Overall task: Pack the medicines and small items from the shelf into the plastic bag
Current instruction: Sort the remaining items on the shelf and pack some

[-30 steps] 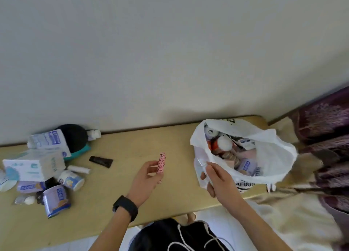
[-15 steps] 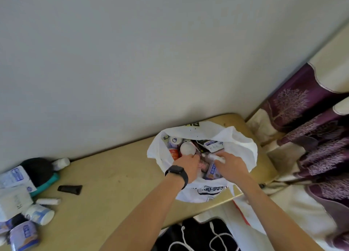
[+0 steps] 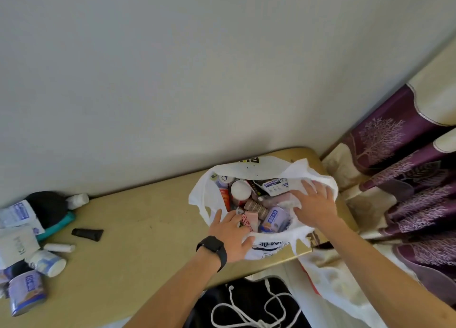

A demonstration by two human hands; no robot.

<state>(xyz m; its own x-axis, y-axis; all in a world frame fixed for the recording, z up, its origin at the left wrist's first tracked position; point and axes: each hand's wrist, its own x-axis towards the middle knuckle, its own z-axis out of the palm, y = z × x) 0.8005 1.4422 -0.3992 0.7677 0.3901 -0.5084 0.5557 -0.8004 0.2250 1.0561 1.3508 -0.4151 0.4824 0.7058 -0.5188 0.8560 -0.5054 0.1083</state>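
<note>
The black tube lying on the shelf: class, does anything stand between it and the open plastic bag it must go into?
Nothing visible does. The black tube lies alone on bare shelf, and the stretch from it to the plastic bag holds no objects. The left hand rests at the bag's near-left rim, the right hand on its right side; the mouth stays open between them.

A single head-worn wide-angle view looks forward and steeply down from close above the shelf [image 3: 153,231], toward the bare wall at 12 o'clock. Both forearms enter from 6 o'clock. The plastic bag [image 3: 266,247] sits just right of centre, a curtain [image 3: 414,179] fills 3 o'clock, and loose items crowd 9 o'clock.
</note>
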